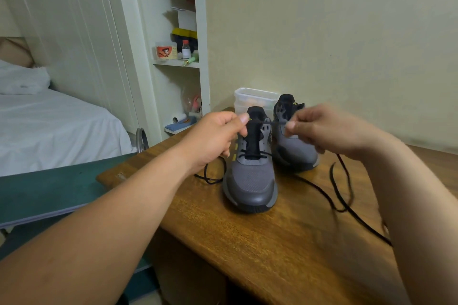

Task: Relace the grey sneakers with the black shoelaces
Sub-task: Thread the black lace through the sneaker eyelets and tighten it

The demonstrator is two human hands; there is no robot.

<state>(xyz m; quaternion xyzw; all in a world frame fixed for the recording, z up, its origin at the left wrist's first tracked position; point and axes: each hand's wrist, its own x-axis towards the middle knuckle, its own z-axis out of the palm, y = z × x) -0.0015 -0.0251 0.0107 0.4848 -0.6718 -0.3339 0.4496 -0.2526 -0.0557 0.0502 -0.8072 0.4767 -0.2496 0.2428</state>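
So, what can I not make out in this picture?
Head view:
- Far sneaker's eyelets: hidden behind the right hand.
- Loose shoelace: blurred, its end covered by the right forearm.
- Whether the left hand holds the lace tip: fingers cover it.
- Shelf bottle's label: too small.

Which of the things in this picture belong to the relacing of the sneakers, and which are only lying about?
Belong to the job:
- near grey sneaker
- far grey sneaker
- black shoelace, pinched by left hand and right hand

Only lying about:
- clear plastic container
- small bottle on the shelf
- white roll
- bed
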